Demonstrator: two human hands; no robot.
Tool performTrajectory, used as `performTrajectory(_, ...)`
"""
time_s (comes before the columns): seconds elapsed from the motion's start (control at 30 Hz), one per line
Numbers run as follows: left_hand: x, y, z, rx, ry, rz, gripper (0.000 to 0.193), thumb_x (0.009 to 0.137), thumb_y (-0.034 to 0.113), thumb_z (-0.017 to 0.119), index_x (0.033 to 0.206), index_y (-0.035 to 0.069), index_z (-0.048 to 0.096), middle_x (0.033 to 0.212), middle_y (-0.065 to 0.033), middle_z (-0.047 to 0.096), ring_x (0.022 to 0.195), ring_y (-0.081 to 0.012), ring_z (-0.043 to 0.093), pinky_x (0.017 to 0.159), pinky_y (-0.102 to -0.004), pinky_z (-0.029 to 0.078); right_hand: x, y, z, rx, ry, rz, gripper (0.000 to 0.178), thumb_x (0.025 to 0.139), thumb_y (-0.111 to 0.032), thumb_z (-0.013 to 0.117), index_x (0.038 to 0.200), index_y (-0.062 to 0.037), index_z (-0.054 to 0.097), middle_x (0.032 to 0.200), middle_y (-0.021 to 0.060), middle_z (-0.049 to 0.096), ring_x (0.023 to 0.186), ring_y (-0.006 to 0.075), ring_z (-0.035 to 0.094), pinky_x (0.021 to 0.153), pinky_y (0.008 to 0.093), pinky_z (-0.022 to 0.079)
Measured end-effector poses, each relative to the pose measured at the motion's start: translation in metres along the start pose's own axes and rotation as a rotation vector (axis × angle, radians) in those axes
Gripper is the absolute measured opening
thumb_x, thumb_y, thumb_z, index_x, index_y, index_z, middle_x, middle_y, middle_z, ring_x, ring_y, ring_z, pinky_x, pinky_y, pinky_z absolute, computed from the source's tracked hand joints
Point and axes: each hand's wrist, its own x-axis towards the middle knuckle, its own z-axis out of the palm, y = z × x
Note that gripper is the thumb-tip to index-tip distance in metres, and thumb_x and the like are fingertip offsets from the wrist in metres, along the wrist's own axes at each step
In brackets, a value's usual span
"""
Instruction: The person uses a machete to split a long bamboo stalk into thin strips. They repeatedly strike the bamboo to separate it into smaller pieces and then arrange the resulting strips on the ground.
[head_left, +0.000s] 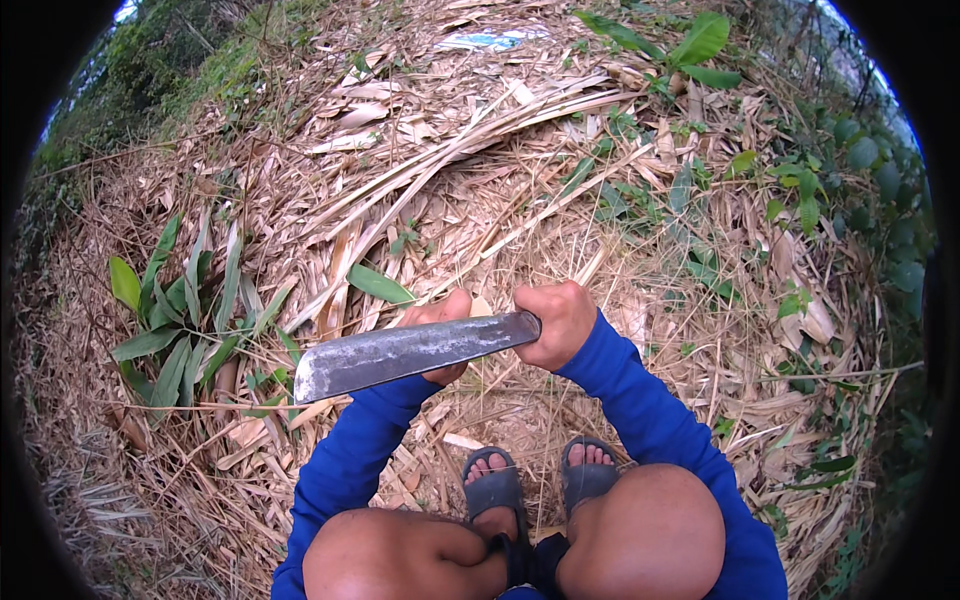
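In my right hand (562, 322) is a machete (415, 352), gripped at the near end of its broad, dark, worn blade. My fingers cover the handle. The blade points left across the front of my body and tilts slightly down toward its squared tip. My left hand (442, 308) is a closed fist just behind the blade, which hides most of its fingers. Whatever it holds, if anything, cannot be made out. Thin dry stems and straw lie around both hands.
My sandalled feet (495, 488) rest on ground covered in dry leaves (355, 115). A long bundle of dry stalks (450, 155) arches beyond my hands. Green plants grow at the left (185, 320) and right (800, 195). A blue and white scrap (490, 40) lies far ahead.
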Motion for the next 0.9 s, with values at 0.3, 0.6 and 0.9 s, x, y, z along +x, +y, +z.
performTrajectory(0.3,-0.005,0.006,-0.007,0.044,-0.250,-0.180,0.017,0.083,0.011,0.059,0.090,0.005,0.046,0.068,-0.0196,0.055,0.066,-0.0429,0.059,0.055,-0.0471,0.044,-0.022,0.018,0.023,0.092,0.015,0.020,0.021,0.063,-0.015,0.069,0.066,-0.0075,0.049,0.057,0.0129,0.056,0.053,0.0356,0.059,0.049,0.0416,0.046)
performTrajectory(0.6,-0.021,-0.013,0.018,-0.028,-0.007,0.012,0.018,0.089,-0.002,0.057,0.107,-0.002,0.058,0.067,-0.0174,0.055,0.059,-0.0323,0.056,0.053,-0.0386,0.042,-0.037,0.048,0.041,0.106,0.069,0.081,0.019,0.065,-0.015,0.067,0.067,-0.0078,0.050,0.057,0.0140,0.056,0.055,0.0368,0.060,0.051,0.0431,0.047)
performTrajectory(0.9,-0.005,0.028,-0.028,-0.082,-0.119,-0.185,0.025,0.100,0.024,0.050,0.096,-0.001,0.047,0.063,-0.0235,0.054,0.060,-0.0450,0.056,0.051,-0.0486,0.041,-0.093,0.159,0.017,-0.022,0.342,0.751,0.021,0.076,-0.018,0.067,0.077,0.0031,0.065,0.058,0.0145,0.059,0.051,0.0257,0.058,0.053,0.0393,0.045)
